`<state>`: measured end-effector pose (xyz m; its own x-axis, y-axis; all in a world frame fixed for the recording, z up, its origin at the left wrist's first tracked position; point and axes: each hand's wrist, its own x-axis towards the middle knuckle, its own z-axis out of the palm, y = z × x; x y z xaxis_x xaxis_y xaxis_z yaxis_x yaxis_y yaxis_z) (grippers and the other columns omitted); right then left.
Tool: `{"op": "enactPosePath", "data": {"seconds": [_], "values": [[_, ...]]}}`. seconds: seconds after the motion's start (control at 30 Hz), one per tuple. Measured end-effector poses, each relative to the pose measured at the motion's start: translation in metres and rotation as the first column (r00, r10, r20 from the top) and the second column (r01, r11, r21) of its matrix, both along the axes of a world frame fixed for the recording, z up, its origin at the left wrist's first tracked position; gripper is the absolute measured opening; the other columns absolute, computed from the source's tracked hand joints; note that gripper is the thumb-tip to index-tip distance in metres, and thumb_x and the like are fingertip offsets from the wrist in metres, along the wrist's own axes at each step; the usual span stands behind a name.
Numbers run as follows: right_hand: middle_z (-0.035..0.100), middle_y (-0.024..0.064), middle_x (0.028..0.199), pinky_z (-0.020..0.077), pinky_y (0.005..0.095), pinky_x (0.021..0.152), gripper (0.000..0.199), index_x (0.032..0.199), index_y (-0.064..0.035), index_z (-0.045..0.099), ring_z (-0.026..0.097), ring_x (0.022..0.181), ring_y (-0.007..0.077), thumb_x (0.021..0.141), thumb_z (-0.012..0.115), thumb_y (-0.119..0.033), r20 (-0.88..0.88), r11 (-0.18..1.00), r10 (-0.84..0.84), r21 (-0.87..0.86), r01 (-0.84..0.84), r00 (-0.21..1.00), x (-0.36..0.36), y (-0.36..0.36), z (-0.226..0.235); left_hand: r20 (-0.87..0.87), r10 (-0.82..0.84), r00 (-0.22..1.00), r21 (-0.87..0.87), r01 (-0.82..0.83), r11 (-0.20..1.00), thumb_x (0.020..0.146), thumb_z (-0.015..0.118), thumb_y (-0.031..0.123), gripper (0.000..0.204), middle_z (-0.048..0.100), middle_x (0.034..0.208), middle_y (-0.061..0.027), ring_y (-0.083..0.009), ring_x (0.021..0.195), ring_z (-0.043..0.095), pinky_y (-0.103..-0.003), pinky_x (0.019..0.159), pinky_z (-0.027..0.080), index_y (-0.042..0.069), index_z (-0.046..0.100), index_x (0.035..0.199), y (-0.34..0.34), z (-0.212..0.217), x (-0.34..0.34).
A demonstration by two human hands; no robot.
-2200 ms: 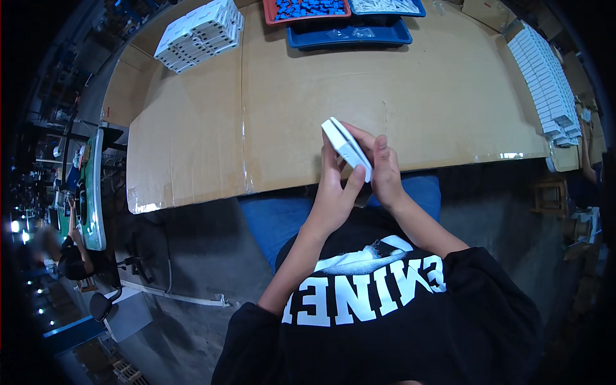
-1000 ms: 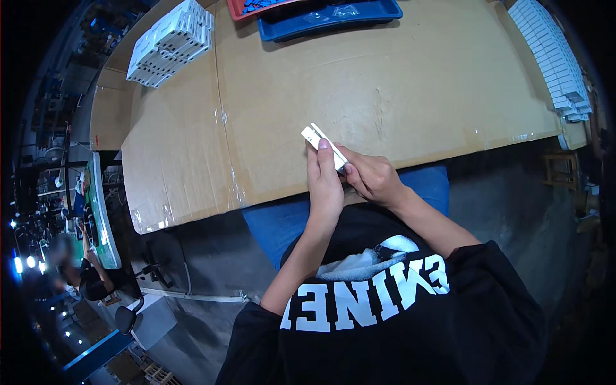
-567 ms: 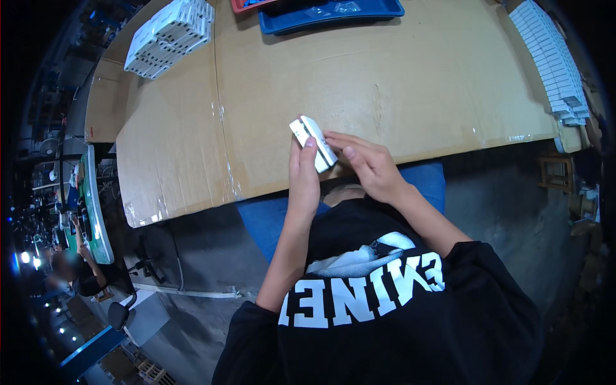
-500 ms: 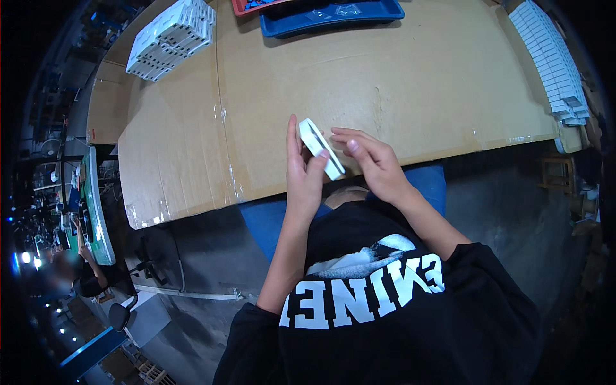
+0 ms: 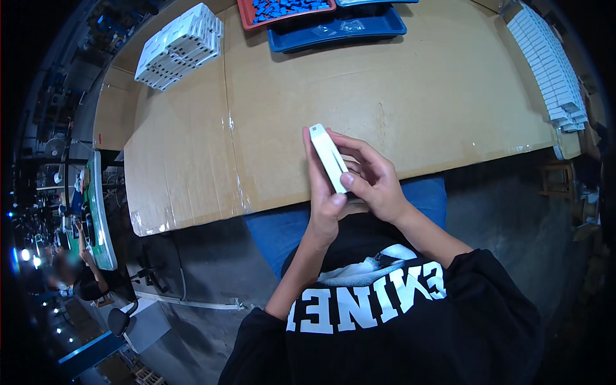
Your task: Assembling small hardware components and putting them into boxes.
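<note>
A slim white box-like case (image 5: 329, 158) stands tilted between my hands, above the near part of the cardboard-covered table (image 5: 289, 109). My left hand (image 5: 323, 204) is closed on its left face, with the fingers stretched along it and the thumb at the lower end. From the other side my right hand (image 5: 378, 183) grips it too, thumb on the lower part of the edge and fingers curled behind. A narrow dark slit runs along the edge that shows. The far face of the case is hidden.
A stack of white plastic parts (image 5: 183, 48) stands at the far left. Long rows of small white boxes (image 5: 548, 67) line the right side. At the back are a red tray (image 5: 248, 20) with blue pieces and a blue tray (image 5: 289, 43) with clear bags. Another person (image 5: 93, 282) sits far left.
My right hand has come in from apart and taken hold of the case. The case has turned more upright, showing its narrow edge. The view has shifted slightly.
</note>
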<state>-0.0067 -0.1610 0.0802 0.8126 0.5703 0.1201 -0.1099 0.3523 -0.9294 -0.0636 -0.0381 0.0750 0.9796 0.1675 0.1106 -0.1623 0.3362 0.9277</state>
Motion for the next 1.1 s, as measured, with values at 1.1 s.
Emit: {"op": "enactPosePath", "data": {"seconds": [1.1], "values": [[0.045,0.0307,0.155,0.0414,0.0402,0.115,0.052,0.148,0.0091,0.048,0.047,0.145,0.0409,0.107,0.057,-0.022,0.511,0.973,-0.132,-0.096,0.209,0.85,-0.02,0.015,-0.004,0.109,0.288,0.951,0.176,-0.304,0.936,0.101,0.038,0.073,0.102,0.037,0.151,-0.0219,-0.0279,0.141,0.039,-0.04,0.118,0.029,-0.004,0.01,0.163,-0.005,0.007,0.007]]}}
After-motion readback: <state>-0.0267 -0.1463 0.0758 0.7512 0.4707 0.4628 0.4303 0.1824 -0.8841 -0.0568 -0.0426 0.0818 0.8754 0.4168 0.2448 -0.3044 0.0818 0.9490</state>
